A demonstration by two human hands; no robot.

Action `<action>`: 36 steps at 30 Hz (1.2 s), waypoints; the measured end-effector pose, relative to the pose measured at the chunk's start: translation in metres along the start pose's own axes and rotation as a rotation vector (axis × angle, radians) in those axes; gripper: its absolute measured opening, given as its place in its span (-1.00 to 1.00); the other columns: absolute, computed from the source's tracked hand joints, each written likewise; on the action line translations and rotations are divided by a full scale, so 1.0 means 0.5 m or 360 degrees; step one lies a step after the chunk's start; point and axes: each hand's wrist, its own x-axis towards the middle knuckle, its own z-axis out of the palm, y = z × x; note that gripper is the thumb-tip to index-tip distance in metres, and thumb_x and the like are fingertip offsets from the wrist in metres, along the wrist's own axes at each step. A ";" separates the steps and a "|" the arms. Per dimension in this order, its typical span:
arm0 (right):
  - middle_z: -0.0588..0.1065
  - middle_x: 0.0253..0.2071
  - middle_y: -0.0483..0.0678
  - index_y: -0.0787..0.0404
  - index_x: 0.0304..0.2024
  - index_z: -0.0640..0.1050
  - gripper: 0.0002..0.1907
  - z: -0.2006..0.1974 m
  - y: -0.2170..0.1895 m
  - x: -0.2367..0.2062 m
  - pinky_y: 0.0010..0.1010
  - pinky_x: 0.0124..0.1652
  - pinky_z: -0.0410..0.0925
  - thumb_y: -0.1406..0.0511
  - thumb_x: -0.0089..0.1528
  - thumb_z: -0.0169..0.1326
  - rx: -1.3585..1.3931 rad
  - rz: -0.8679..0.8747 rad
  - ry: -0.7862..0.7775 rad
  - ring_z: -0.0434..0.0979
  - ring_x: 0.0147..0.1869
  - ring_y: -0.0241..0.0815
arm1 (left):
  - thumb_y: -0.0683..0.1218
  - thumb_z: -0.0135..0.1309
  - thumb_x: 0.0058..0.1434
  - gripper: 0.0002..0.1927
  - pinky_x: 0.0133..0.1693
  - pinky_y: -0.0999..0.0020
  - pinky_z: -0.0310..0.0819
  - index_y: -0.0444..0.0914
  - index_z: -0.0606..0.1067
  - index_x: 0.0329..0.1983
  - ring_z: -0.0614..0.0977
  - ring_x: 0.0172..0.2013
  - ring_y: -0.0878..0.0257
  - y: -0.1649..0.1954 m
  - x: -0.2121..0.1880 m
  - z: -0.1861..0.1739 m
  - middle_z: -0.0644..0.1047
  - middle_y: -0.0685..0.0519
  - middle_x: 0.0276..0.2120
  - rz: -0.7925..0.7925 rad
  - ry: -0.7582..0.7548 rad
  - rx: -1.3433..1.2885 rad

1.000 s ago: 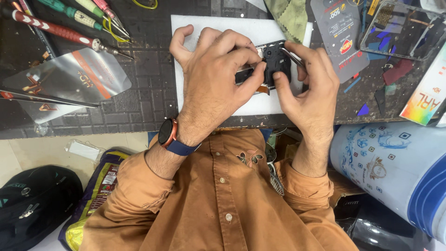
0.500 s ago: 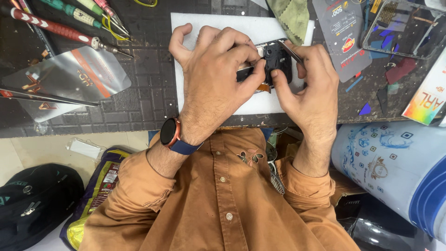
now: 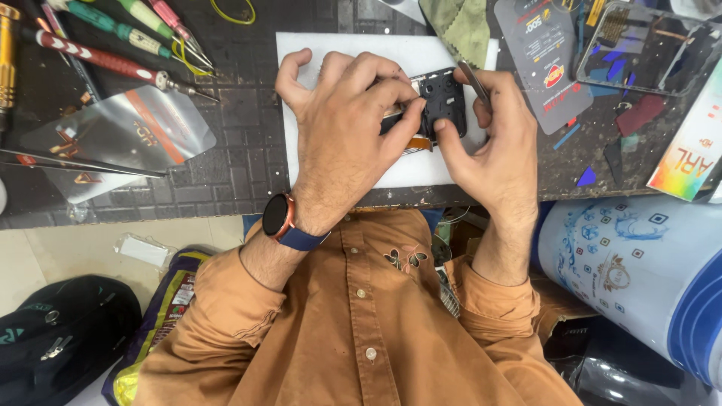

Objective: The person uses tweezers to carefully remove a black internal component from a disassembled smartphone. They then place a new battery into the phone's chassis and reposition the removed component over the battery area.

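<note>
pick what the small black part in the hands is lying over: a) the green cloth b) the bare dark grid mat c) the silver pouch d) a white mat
d: the small black part, held between the left hand and the right hand, sits over the white mat; the green cloth and silver pouch lie off to the sides.

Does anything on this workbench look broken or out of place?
Yes: the small black part held by both hands over the white mat has an orange ribbon hanging loose. Coloured scraps litter the bench at right.
</note>
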 end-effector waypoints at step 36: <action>0.35 -0.31 0.03 0.16 0.24 0.54 -0.51 0.115 0.089 -0.023 -0.24 -0.13 0.30 0.37 0.23 0.15 -0.0195 -0.0187 0.0188 0.37 -0.17 0.01 | 0.03 0.24 0.22 -0.67 0.13 0.09 0.21 -0.19 0.56 -0.01 0.45 0.03 0.09 -0.074 -0.038 0.094 0.51 0.07 -0.06 0.0127 -0.0052 0.0052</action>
